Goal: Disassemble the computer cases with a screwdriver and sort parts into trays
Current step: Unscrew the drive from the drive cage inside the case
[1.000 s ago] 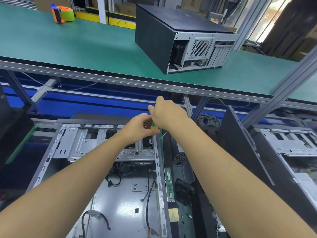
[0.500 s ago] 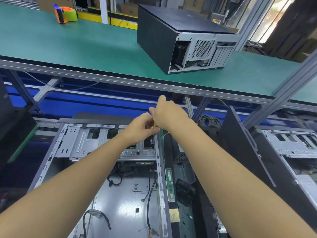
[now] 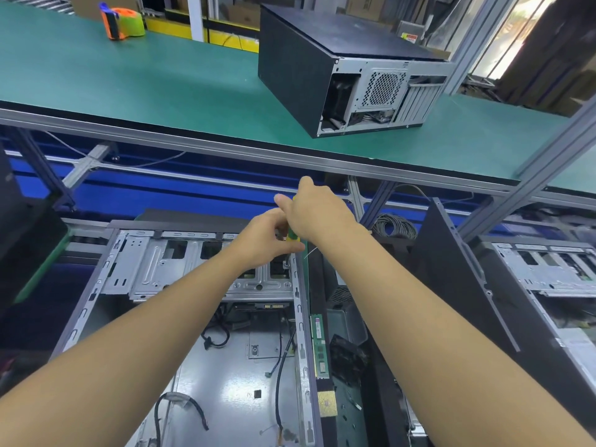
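Green-and-yellow screwdriver [image 3: 293, 235] clamped in our right hand [image 3: 317, 214], left hand [image 3: 266, 240] pinching its shaft.
Since a second ago both hands stay at the far right corner of the open computer case [image 3: 151, 269], only the right wrist turning, so we judge the screw not yet out. Beyond, a closed case [image 3: 290, 69] and tape dispenser [image 3: 122, 22] sit on the green bench [image 3: 129, 75].

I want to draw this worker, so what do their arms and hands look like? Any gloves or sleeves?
No gloves and no sleeves in view. The left hand and right hand are both bare, and so are the left forearm and right forearm, all the way to the picture's edge. No watch, bracelet or ring shows, though some fingers are hidden.
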A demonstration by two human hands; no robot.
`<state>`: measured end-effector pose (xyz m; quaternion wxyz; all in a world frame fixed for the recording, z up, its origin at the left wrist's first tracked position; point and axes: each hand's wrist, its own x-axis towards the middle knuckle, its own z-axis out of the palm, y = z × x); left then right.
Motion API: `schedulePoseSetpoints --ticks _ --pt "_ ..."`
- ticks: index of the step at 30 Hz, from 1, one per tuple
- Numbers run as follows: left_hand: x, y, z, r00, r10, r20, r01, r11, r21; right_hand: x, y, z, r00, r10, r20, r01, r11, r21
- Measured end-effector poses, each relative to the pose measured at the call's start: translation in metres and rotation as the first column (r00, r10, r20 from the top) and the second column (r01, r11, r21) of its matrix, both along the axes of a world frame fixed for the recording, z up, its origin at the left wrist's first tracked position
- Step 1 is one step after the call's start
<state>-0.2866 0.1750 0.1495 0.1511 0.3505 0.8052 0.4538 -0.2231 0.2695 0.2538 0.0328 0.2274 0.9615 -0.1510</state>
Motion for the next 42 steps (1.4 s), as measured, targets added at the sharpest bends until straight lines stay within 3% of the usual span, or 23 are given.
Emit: schedulePoseSetpoints --ticks 2,6,11,15,17,19,23,31,42 --pt "0.003 0.0 0.0 0.999 -0.045 0.012 0.045 0.999 0.021 -0.001 0.001 0.0 0.999 0.031 0.014 -0.031 1.0 0.004" --pt "-0.001 -0.011 -0.001 0.977 -0.102 0.187 0.075 0.986 0.148 -0.003 0.002 0.005 0.99 0.099 0.098 -0.093 0.993 -0.07" --pt "-0.005 -0.001 -0.005 0.997 0.023 0.07 -0.025 0.999 0.034 0.0 0.0 0.0 0.994 0.095 0.062 -0.091 0.993 -0.072" --pt "-0.01 -0.007 -0.016 0.999 -0.048 -0.009 0.046 0.991 -0.123 0.001 0.002 -0.004 0.994 0.106 -0.025 -0.106 0.994 -0.023" --pt "-0.011 -0.013 -0.027 0.993 -0.054 -0.108 0.022 0.96 -0.278 0.002 0.004 -0.002 0.994 0.109 -0.024 -0.11 0.993 -0.054" --pt "-0.008 -0.014 -0.04 0.991 -0.039 -0.128 -0.007 0.941 -0.339 0.004 0.006 0.0 0.992 0.128 -0.009 -0.129 0.989 -0.069" --pt "-0.001 -0.001 -0.05 0.977 -0.022 -0.212 -0.062 0.923 -0.379 0.008 0.007 0.0 0.987 0.158 -0.011 -0.159 0.983 -0.089" --pt "-0.001 0.003 -0.046 0.987 0.041 -0.153 -0.095 0.925 -0.368 0.012 0.009 -0.003 0.984 0.166 -0.063 -0.173 0.977 -0.126" --pt "0.002 0.006 -0.04 0.972 -0.049 -0.229 -0.046 0.918 -0.393 0.021 0.011 -0.002 0.98 0.172 -0.099 -0.184 0.975 -0.121"
